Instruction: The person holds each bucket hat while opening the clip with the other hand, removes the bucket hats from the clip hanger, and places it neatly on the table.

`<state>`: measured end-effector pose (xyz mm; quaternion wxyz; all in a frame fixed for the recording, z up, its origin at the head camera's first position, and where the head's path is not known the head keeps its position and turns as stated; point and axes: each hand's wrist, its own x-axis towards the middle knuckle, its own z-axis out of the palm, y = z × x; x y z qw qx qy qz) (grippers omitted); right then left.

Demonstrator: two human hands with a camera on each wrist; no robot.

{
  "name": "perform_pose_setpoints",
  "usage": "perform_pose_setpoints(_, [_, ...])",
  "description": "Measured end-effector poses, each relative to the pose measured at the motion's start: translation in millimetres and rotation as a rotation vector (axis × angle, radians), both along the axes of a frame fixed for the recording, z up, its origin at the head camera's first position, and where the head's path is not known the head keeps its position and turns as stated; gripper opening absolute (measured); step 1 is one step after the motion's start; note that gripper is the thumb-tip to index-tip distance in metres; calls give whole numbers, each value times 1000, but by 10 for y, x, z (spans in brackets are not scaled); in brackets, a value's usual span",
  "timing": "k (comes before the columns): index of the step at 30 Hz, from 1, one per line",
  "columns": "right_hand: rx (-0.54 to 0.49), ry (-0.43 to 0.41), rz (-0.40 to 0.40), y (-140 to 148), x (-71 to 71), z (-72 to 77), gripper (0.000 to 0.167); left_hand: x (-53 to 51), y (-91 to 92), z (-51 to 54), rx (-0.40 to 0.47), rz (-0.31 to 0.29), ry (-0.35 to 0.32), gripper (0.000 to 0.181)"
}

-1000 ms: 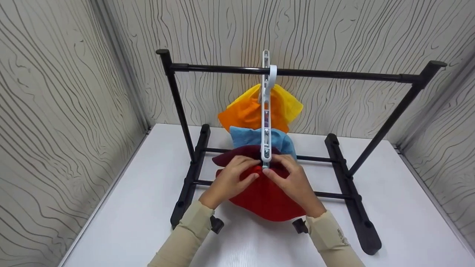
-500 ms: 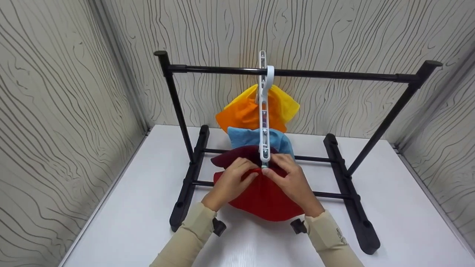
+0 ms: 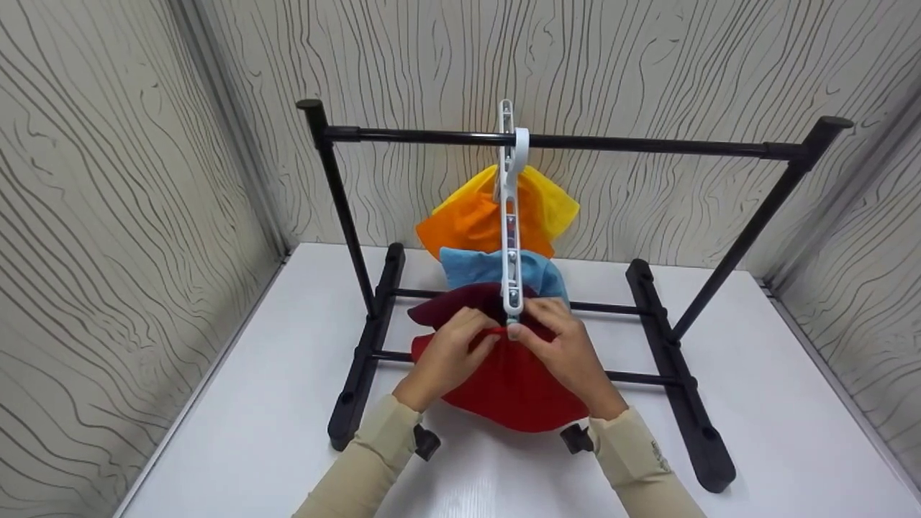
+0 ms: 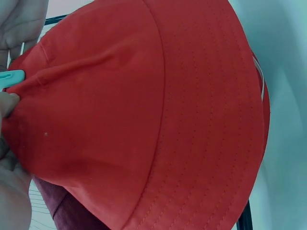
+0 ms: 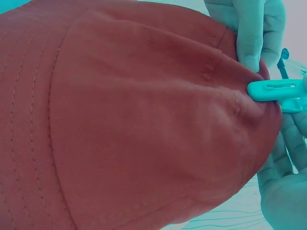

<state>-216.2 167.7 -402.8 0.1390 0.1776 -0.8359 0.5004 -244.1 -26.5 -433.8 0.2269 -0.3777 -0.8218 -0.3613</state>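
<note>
A red bucket hat (image 3: 514, 392) hangs crown up below the near end of a white hanger (image 3: 510, 208). My left hand (image 3: 447, 351) pinches the hat's crown, its thumb lying on the fabric in the right wrist view. At the crown's top a small pale clothespin (image 5: 274, 90) bites the cloth. My right hand (image 3: 572, 352) pinches this clothespin, with its thumb on the near side. Just behind are a maroon hat (image 3: 450, 304) and a light blue one (image 3: 471, 266). The right fingertips are partly hidden behind the hanger's end.
The hanger hooks over the top bar (image 3: 647, 146) of a black rack that stands on a white table (image 3: 280, 403). Orange (image 3: 464, 223) and yellow (image 3: 563, 201) hats hang at its far end. Patterned walls close off the back and both sides.
The head view has shifted slightly. My left fingers have drawn the red crown up closer beneath the clothespin. My right hand keeps its place at the clothespin.
</note>
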Motion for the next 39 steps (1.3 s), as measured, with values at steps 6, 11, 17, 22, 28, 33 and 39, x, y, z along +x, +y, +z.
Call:
perform_pose_setpoints(6, [-11,-3,-12,-6,-2,14,45,3,12,-2,7,-1,-4,10])
perform_pose_setpoints(11, [-23,4,-21,-19,-1,30,45,5,15,-3,9,-6,-26,10])
perform_pose_setpoints(17, [-42,7,-15,-24,2,24,43,4,16,-14,-2,1,-40,11])
perform_pose_setpoints(22, [-45,-3,-11,-9,2,24,41,16,15,-16,-16,6,-62,12])
perform_pose_setpoints(28, [-51,-10,-1,7,-5,29,39,12,24,-22,-14,-1,-58,12])
perform_pose_setpoints(33, [-66,-3,3,8,-6,23,39,6,23,-32,-8,-12,-59,10])
perform_pose_setpoints(39, [-59,49,-8,5,-17,3,38,3,14,-32,-16,-21,-48,11])
